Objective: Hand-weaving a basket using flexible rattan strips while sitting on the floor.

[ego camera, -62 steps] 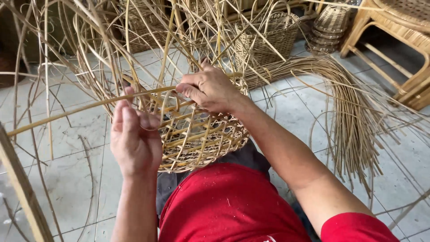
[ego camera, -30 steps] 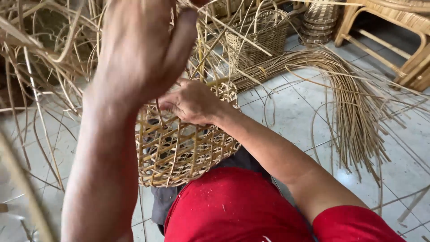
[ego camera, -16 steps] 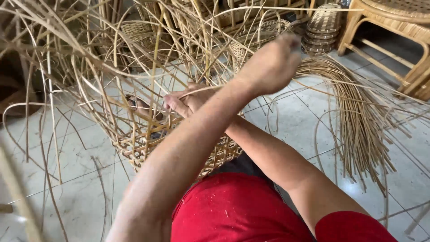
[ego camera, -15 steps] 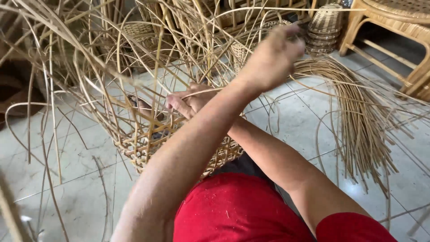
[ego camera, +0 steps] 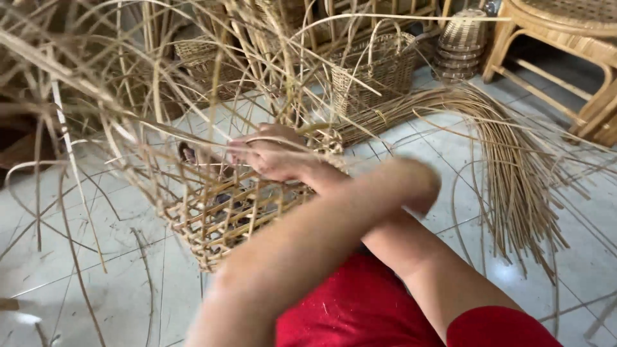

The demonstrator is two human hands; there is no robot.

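While gripped, basket [ego camera: 225, 212] mouth leftward.

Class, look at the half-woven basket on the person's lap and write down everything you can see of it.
The half-woven basket is pale tan cane, as it looks, with an open lattice of crossing strips. It lies tilted on its side against the person's lap, above the tiled floor. Long unwoven strands spray from its open rim, up and to the left. The right hand grips its upper edge; the left hand, blurred, crosses in front to the right, apart from it. Something dark shows through the gaps.
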